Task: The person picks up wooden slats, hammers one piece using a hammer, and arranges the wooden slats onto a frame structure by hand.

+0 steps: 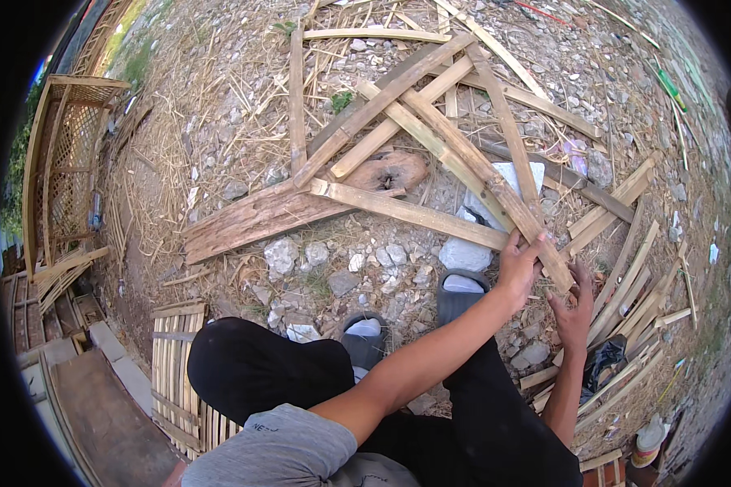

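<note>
Several split bamboo slats are laid crosswise into a rough open frame on the ground in front of me. My left hand reaches across and closes around the lower end of a long bamboo slat. Another bamboo slat runs in from the left and ends at that same hand. Just beyond the long slat's tip, my right hand has its fingers and thumb apart, with nothing seen inside them. Whether its fingertips touch the tip I cannot tell. Under the slats lie a weathered plank and a whitish block.
Loose slats and a black plastic bag lie at the right. A green-handled tool rests far right. At the left stand a wooden mesh frame and a slatted panel. Stones and dry straw cover the ground around my feet.
</note>
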`<state>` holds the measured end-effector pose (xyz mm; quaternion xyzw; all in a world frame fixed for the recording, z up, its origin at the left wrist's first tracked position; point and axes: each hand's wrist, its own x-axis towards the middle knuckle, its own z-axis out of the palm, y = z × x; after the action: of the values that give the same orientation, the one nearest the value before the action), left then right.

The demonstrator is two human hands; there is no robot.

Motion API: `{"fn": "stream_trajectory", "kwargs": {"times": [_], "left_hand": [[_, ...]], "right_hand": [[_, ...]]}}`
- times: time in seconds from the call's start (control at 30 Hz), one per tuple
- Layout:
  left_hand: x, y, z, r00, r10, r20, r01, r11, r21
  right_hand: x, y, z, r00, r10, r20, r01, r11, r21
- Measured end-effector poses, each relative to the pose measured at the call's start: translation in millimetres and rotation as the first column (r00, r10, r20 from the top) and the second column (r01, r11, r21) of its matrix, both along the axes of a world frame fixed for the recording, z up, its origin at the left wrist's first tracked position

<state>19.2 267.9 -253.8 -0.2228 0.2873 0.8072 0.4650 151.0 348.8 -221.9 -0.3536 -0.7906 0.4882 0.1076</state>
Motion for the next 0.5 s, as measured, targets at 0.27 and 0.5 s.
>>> {"fn": "stream_trajectory", "kwargs": {"times": [0.27, 0.5], "left_hand": [[0.2, -3.0, -1.2, 1.0, -0.018, -0.02, 0.017, 0.998, -0.065], [-0.1, -3.2, -10.4, 0.998, -0.05, -0.046, 0.05, 0.999, -0.01]], "right_hand": [[-47.3, -5.8, 18.3, 0.894, 0.253, 0.369, -0.392, 0.84, 0.376], [-47.4, 13.4, 6.4, 0.899, 0.271, 0.343, -0.408, 0.804, 0.433]]}}
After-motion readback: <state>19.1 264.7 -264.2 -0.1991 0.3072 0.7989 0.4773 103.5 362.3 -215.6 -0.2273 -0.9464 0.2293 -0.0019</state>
